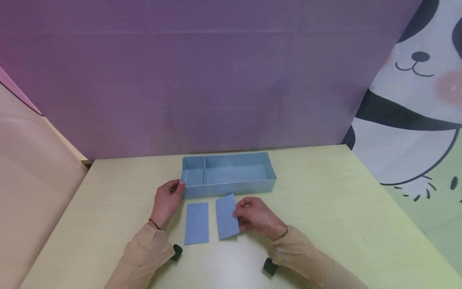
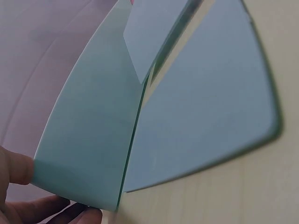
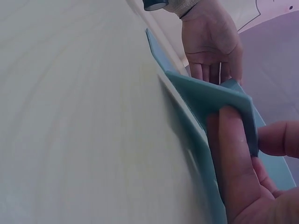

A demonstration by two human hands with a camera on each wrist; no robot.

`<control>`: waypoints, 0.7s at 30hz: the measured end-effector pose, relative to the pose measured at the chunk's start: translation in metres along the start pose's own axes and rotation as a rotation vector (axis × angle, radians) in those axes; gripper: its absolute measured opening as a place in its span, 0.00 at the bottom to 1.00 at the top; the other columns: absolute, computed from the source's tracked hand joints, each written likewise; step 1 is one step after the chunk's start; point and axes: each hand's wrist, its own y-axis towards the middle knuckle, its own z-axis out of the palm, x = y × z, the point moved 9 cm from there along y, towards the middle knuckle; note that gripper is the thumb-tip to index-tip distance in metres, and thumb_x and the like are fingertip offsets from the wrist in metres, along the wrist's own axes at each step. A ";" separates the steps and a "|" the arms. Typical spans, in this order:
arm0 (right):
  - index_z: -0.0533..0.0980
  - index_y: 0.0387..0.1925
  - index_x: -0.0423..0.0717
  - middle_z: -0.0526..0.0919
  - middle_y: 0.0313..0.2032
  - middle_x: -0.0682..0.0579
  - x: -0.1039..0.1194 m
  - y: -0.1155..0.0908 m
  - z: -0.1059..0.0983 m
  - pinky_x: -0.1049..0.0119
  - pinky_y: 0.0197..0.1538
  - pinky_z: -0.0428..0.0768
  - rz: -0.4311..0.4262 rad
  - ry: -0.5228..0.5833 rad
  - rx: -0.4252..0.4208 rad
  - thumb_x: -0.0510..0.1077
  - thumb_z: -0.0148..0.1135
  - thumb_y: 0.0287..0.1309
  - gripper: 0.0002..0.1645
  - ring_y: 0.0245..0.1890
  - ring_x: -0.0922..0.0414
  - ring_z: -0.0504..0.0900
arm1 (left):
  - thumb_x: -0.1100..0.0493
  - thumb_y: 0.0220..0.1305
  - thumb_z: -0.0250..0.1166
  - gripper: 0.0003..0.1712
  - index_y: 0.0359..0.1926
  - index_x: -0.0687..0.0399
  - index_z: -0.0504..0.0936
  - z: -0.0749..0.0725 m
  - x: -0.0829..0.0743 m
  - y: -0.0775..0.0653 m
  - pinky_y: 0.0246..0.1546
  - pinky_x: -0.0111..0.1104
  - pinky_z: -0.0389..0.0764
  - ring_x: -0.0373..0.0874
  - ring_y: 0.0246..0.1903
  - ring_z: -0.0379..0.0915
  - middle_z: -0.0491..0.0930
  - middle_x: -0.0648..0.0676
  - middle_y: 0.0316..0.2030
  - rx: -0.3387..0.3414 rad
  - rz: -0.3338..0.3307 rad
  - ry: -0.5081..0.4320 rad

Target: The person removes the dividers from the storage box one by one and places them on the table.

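A pale blue open box [image 1: 231, 188] stands on the table, split by a divider into a small left compartment and a long right one. At its left front corner my left hand [image 1: 167, 202] grips the wall, thumb on one side and fingers on the other in the left wrist view. My right hand [image 1: 260, 217] pinches a flat blue rectangular panel [image 1: 227, 218] by its right edge. That panel is tilted, raised off the table in front of the box. A second blue panel [image 1: 197, 223] lies flat to its left, just in front of the box.
The light wooden table [image 1: 343, 224] extends on both sides of the box. A purple backdrop [image 1: 223, 80] rises behind the table's far edge. A panda-printed sheet [image 1: 415, 96] hangs at the right. A dark device [image 1: 270, 267] sits at the right cuff.
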 end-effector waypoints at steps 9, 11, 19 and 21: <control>0.68 0.35 0.35 0.80 0.29 0.41 -0.005 0.000 -0.003 0.62 0.27 0.81 0.017 0.003 -0.006 0.36 0.61 0.45 0.15 0.30 0.47 0.79 | 0.52 0.65 0.51 0.23 0.52 0.67 0.71 0.000 0.001 -0.001 0.48 0.46 0.72 0.51 0.46 0.68 0.74 0.67 0.48 -0.003 -0.004 -0.006; 0.68 0.35 0.35 0.80 0.29 0.41 -0.008 0.001 -0.004 0.62 0.27 0.81 0.022 0.006 -0.009 0.36 0.62 0.44 0.15 0.30 0.47 0.79 | 0.52 0.65 0.52 0.23 0.51 0.67 0.71 0.000 0.000 -0.001 0.48 0.46 0.73 0.51 0.46 0.68 0.74 0.67 0.48 -0.006 0.003 -0.005; 0.69 0.34 0.36 0.80 0.28 0.42 -0.008 0.002 -0.005 0.62 0.27 0.81 0.016 0.003 -0.011 0.36 0.62 0.44 0.14 0.29 0.47 0.79 | 0.53 0.64 0.52 0.23 0.51 0.67 0.71 -0.001 -0.002 -0.001 0.48 0.46 0.72 0.51 0.46 0.68 0.74 0.67 0.47 -0.011 0.010 0.003; 0.68 0.34 0.36 0.80 0.28 0.42 -0.008 0.001 -0.005 0.62 0.26 0.80 0.009 0.002 -0.006 0.36 0.62 0.44 0.14 0.29 0.47 0.79 | 0.53 0.64 0.52 0.22 0.51 0.67 0.72 -0.001 -0.002 -0.002 0.47 0.46 0.73 0.51 0.45 0.68 0.75 0.67 0.47 -0.017 0.014 0.004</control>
